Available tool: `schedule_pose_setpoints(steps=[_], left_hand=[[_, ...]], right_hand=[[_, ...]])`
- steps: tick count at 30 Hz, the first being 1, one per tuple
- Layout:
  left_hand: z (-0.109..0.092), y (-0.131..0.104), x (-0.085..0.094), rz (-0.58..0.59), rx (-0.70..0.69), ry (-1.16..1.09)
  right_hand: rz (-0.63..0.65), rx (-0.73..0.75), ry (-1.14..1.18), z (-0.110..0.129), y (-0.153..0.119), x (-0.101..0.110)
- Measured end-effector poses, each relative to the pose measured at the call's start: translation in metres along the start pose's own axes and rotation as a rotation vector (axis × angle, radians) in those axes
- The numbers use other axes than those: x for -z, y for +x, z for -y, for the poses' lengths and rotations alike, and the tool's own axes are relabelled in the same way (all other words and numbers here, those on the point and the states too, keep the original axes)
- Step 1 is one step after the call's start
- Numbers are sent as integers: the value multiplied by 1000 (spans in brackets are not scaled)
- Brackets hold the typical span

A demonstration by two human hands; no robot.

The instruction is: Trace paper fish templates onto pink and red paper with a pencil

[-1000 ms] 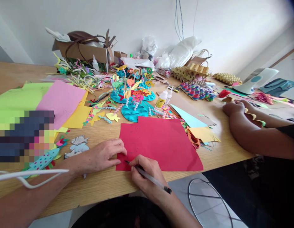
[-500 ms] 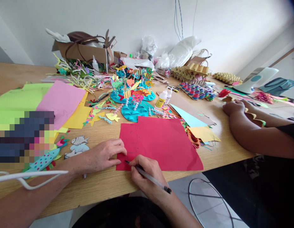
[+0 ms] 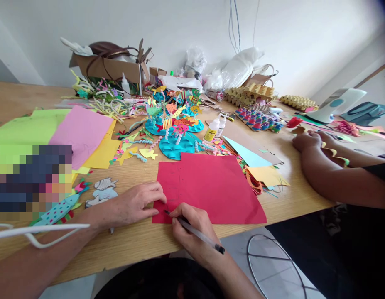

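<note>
A sheet of red paper (image 3: 217, 187) lies at the table's front edge, with dark pen marks along its left part. My right hand (image 3: 192, 230) grips a black-capped pen (image 3: 204, 237) with a clear barrel, its tip on the paper's lower left. My left hand (image 3: 145, 201) rests across the sheet's left edge, fingers bent and thumb apart, holding nothing. Beside that forearm are grey and pale blue fish cutouts (image 3: 104, 192), partly covered by my arm.
Paper fish on blue bases (image 3: 176, 145) stand behind the red sheet, beside glue bottles (image 3: 212, 129). Pink paper (image 3: 82, 135) and green sheets lie left. At right, another person's forearms (image 3: 317, 153) rest on the table near painted egg cartons (image 3: 257, 119). A cardboard box (image 3: 117, 68) stands behind.
</note>
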State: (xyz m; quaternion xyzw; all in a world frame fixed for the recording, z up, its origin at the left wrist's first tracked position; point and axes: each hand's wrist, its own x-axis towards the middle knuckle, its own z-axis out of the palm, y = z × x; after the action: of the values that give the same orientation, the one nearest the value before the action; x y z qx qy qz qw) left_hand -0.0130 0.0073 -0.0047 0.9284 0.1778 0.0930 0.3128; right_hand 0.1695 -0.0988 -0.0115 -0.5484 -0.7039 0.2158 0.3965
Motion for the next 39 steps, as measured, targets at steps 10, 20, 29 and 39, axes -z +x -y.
schedule_pose_setpoints(steps=[10, 20, 29, 39], left_hand=[[-1, 1, 1, 2, 11, 4], [-2, 0, 0, 0, 0, 1], [-3, 2, 1, -9, -1, 0], [-2, 3, 2, -1, 5, -7]], right_hand=[[4, 1, -13, -1, 0, -1], [6, -1, 8, -1, 0, -1], [-9, 2, -6, -1, 0, -2], [-11, 6, 8, -1, 0, -1]])
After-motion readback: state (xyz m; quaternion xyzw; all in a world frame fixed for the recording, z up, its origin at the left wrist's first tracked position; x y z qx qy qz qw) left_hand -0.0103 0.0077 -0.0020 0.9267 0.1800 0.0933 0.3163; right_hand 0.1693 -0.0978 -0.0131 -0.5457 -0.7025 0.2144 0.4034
